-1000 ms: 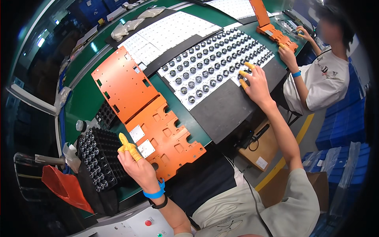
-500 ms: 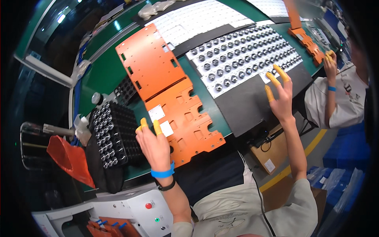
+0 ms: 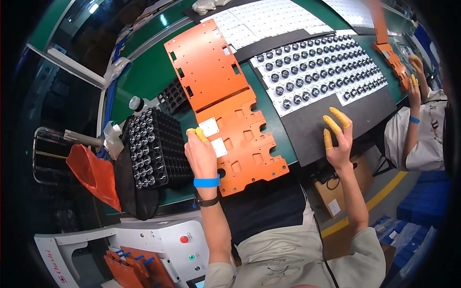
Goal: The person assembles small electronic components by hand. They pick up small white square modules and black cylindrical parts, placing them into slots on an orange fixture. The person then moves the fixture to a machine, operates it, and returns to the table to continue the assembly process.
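My left hand (image 3: 201, 156) is at the left edge of an orange fixture plate (image 3: 259, 165), its yellow-cotted fingertips drawn together beside two small white square plates (image 3: 219, 147) lying on it. Whatever those fingers may pinch is too hidden to make out. Over a black mat (image 3: 307, 137), my right hand (image 3: 340, 141) hovers with its yellow-tipped fingers apart and nothing between them. Beyond that hand, a white panel (image 3: 274, 98) carries rows of round black-rimmed lens pieces (image 3: 315, 91). The fixture's flat orange upper section (image 3: 206, 67) lies farther from me.
A stack of black trays (image 3: 175, 156) with round clear pieces stands left of my left hand. Behind it are a white-capped bottle (image 3: 136, 103) and another black tray (image 3: 173, 97). White sheets (image 3: 269, 21) lie at the back. A co-worker (image 3: 415, 129) works at the right.
My view has shifted, so the bench sits farther right. My left fingertips have come together. My right hand has drawn back from the lens panel to over the black mat.
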The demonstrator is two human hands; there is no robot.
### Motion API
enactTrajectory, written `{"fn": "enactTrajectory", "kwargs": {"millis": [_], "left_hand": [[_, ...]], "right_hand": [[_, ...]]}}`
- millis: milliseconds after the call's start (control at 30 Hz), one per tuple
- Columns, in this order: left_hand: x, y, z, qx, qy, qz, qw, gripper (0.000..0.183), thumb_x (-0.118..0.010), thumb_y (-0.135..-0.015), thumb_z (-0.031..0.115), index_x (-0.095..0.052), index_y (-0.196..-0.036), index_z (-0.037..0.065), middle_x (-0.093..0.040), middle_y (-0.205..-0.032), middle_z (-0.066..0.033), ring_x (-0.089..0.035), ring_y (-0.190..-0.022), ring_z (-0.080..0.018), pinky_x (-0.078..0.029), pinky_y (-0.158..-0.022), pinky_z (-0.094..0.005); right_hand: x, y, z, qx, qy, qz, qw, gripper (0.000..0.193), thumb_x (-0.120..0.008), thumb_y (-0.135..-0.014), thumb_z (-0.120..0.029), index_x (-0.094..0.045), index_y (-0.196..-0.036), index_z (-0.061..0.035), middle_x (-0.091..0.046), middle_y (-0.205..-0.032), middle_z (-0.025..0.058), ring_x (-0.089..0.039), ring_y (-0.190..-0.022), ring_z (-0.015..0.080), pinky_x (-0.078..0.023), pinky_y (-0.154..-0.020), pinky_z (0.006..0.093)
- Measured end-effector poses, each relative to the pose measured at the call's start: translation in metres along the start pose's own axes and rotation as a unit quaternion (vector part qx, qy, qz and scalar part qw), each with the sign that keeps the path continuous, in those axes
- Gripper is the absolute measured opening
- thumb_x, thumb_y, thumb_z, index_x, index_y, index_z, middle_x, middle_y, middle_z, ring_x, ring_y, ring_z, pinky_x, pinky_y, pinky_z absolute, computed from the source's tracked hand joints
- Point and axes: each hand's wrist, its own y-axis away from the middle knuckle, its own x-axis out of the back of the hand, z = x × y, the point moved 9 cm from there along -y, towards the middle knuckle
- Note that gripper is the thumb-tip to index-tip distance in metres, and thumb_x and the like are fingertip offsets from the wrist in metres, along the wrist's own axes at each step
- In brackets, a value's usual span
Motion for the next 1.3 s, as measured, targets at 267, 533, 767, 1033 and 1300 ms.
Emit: {"fn": "enactTrajectory", "kwargs": {"millis": [267, 533, 767, 1033, 1300], "left_hand": [[0.028, 0.008, 0.008, -0.014, 0.117, 0.068, 0.991, 0.018, -0.046, -0.099, 0.009, -0.054, -0.095, -0.007, -0.06, -0.078, -0.0221, -0.063, -0.075, -0.0377, -0.047, -0.067, -0.0455], [-0.012, 0.086, 0.068, 0.165, 0.704, -0.306, 0.619, 0.024, -0.041, -0.106, 0.023, -0.052, -0.111, 0.002, -0.052, -0.074, -0.0044, -0.04, -0.047, -0.0087, -0.029, -0.039, -0.0232], [-0.033, 0.121, 0.095, 0.218, 0.682, -0.38, 0.586, 0.021, -0.045, -0.104, 0.019, -0.055, -0.108, 0.002, -0.051, -0.071, -0.0018, -0.04, -0.046, -0.0083, -0.03, -0.041, -0.0237], [-0.055, 0.115, 0.088, 0.17, 0.608, -0.315, 0.709, 0.019, -0.047, -0.103, 0.017, -0.057, -0.113, 0.003, -0.056, -0.074, -0.0009, -0.049, -0.053, -0.0084, -0.037, -0.044, -0.0234], [-0.06, 0.095, 0.082, 0.151, 0.614, -0.316, 0.707, 0.032, -0.046, -0.105, 0.023, -0.054, -0.127, 0.001, -0.05, -0.069, 0.0021, -0.041, -0.048, -0.0051, -0.031, -0.041, -0.0199]], "right_hand": [[0.001, -0.003, -0.004, 0.007, -0.011, 0.008, 1.0, 0.033, -0.066, -0.079, 0.005, -0.069, -0.112, -0.0013, -0.061, -0.125, 0.016, -0.055, -0.114, 0.0363, -0.044, -0.098, 0.0438], [0.001, -0.02, -0.069, -0.01, -0.207, 0.019, 0.978, 0.026, -0.069, -0.083, -0.003, -0.069, -0.108, -0.0006, -0.066, -0.113, 0.0152, -0.062, -0.1, 0.0323, -0.049, -0.089, 0.0393], [-0.029, -0.042, -0.122, -0.065, -0.373, -0.05, 0.924, 0.035, -0.082, -0.074, -0.011, -0.064, -0.102, -0.0001, -0.065, -0.1, 0.0141, -0.065, -0.087, 0.0274, -0.053, -0.076, 0.0343], [-0.027, -0.039, -0.106, -0.123, -0.358, -0.045, 0.924, 0.028, -0.08, -0.074, -0.004, -0.064, -0.097, 0.0006, -0.064, -0.094, 0.0113, -0.064, -0.082, 0.0223, -0.052, -0.071, 0.0308], [0.025, -0.054, -0.038, -0.065, -0.097, 0.071, 0.991, 0.023, -0.074, -0.075, -0.006, -0.067, -0.097, -0.0014, -0.066, -0.104, 0.0153, -0.064, -0.097, 0.031, -0.051, -0.087, 0.0384]]}}
